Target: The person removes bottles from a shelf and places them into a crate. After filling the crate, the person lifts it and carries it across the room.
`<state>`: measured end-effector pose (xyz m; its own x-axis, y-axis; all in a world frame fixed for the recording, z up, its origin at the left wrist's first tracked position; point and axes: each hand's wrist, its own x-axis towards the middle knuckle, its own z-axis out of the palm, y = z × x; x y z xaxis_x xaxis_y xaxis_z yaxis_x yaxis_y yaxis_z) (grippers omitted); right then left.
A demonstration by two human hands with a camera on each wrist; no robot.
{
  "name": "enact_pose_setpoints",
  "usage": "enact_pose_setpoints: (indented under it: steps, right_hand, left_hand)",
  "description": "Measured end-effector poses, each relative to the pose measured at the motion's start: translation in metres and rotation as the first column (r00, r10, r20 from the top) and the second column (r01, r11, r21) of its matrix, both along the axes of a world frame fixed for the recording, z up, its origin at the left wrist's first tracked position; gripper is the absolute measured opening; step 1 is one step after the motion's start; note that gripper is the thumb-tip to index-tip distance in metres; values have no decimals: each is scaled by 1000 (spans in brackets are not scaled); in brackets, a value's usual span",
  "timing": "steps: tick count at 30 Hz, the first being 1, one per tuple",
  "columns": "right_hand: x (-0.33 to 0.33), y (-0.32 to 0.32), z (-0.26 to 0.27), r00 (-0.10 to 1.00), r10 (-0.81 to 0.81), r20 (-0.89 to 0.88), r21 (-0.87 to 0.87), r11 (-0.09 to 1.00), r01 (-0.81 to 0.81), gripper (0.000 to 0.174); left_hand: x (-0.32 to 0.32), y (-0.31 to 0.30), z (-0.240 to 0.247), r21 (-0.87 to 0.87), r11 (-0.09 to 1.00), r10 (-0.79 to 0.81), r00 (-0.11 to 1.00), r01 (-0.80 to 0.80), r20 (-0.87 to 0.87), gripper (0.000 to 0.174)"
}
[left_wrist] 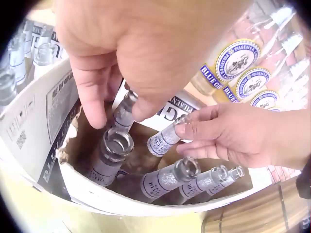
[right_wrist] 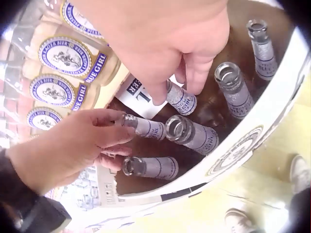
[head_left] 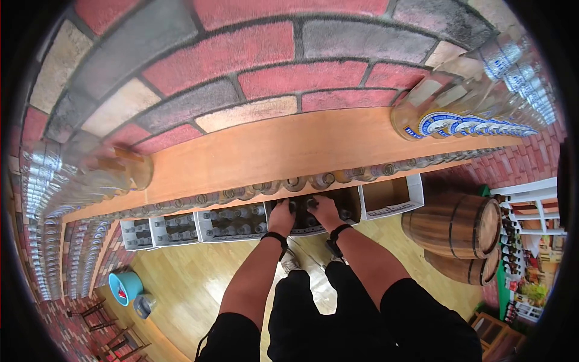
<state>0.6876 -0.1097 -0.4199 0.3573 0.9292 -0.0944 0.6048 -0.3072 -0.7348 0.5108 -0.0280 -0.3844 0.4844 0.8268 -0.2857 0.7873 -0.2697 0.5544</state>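
Note:
Both hands reach down into a white cardboard box (left_wrist: pixel 114 206) of clear glass beer bottles with pale neck labels. My left hand (head_left: pixel 281 218) pinches the neck of one bottle (right_wrist: pixel 149 128) between thumb and fingers. Beside it, my right hand (head_left: pixel 326 213) holds another bottle (left_wrist: pixel 164 140) by the top of its neck. Both gripped bottles stand low in the box, on the side near the shelf. Several more uncapped bottles (right_wrist: pixel 199 138) stand around them along the near wall. The gripped bottles' lower parts are hidden in the box.
A wooden shelf (head_left: pixel 265 145) lined with glass bottles runs above the boxes, against a brick-patterned wall. More boxes of bottles (head_left: pixel 232 229) stand to the left, another box (head_left: pixel 395 208) to the right. Wooden barrels (head_left: pixel 452 226) and a blue bucket (head_left: pixel 129 283) stand on the floor.

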Motion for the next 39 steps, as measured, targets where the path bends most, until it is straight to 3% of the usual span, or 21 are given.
enact_pose_setpoints:
  steps: [2, 4, 5, 8, 10, 11, 12, 16, 18, 20, 22, 24, 26, 28, 30, 32, 35, 36, 39]
  right_hand:
    - [2, -13, 19, 989, -100, -108, -9, 995, 99, 45]
    - [7, -34, 38, 976, -128, -175, -9, 992, 128, 44]
    - [10, -48, 50, 958, -151, -242, -15, 988, 152, 44]
    - [19, -100, 100, 997, -18, -74, 16, 1000, 19, 37]
    - [23, -141, 137, 984, 127, 122, 129, 981, -142, 33]
    - [18, -157, 171, 999, 43, 31, -21, 999, -43, 28]
    - [12, -167, 215, 977, -98, -188, -116, 990, 77, 24]
    - [8, -198, 324, 951, -157, -266, 30, 985, 171, 22]
    - [8, -200, 371, 952, -193, -237, 89, 971, 220, 19]
    - [13, -192, 418, 913, -260, -315, 266, 899, 348, 15]
    - [25, -179, 469, 915, -274, -297, 461, 798, 389, 13]
    - [42, -167, 531, 948, -224, -228, 586, 746, 317, 11]
    - [66, -154, 596, 980, -189, -56, 665, 725, 177, 12]
    - [83, -136, 661, 980, -189, 60, 790, 609, 69, 14]
    - [93, -123, 738, 967, -204, 150, 831, 556, -12, 16]
    - [104, -98, 790, 937, -257, 235, 883, 459, -96, 20]
    - [120, -60, 851, 937, -230, 264, 906, 392, -159, 31]
    - [127, -44, 864, 901, -312, 302, 920, 343, -189, 39]
    - [132, -18, 892, 830, -451, 328, 937, 271, -222, 50]
  left_hand:
    - [-11, -8, 20, 16, 1000, 17, 998, -18, 59, 38]
    - [-32, -18, 44, 145, 989, -64, 964, 27, 257, 39]
    - [-44, -27, 60, 152, 987, -83, 960, 42, 269, 37]
    - [-93, -63, 105, 176, 977, -172, 937, 122, 303, 35]
    - [-127, -92, 130, 90, 992, -111, 938, 86, 327, 34]
    - [-141, -104, 146, 64, 996, -87, 937, 69, 339, 33]
    - [-153, -115, 161, 13, 1000, -27, 940, 23, 340, 30]
    - [-175, -126, 216, -70, 998, 36, 916, -8, 400, 23]
    - [-162, -117, 256, -55, 998, 31, 913, -9, 406, 22]
    - [-139, -107, 314, -44, 999, 40, 912, -24, 408, 20]
    - [-101, -94, 383, 89, 991, -127, 864, 95, 487, 16]
    - [-66, -81, 427, 225, 965, -244, 768, 133, 592, 13]
    - [-22, -85, 514, 396, 912, -344, 716, 102, 608, 14]
    - [11, -88, 578, 427, 899, -378, 675, 102, 634, 15]
    - [45, -82, 637, 628, 778, -495, 610, -4, 618, 18]
    - [71, -77, 703, 665, 745, -527, 563, -56, 637, 21]
    - [106, -54, 777, 790, 553, -573, 567, -265, 592, 31]
    - [115, -43, 798, 802, 500, -573, 570, -327, 589, 35]
    - [135, -22, 849, 755, 517, -513, 561, -403, 650, 46]
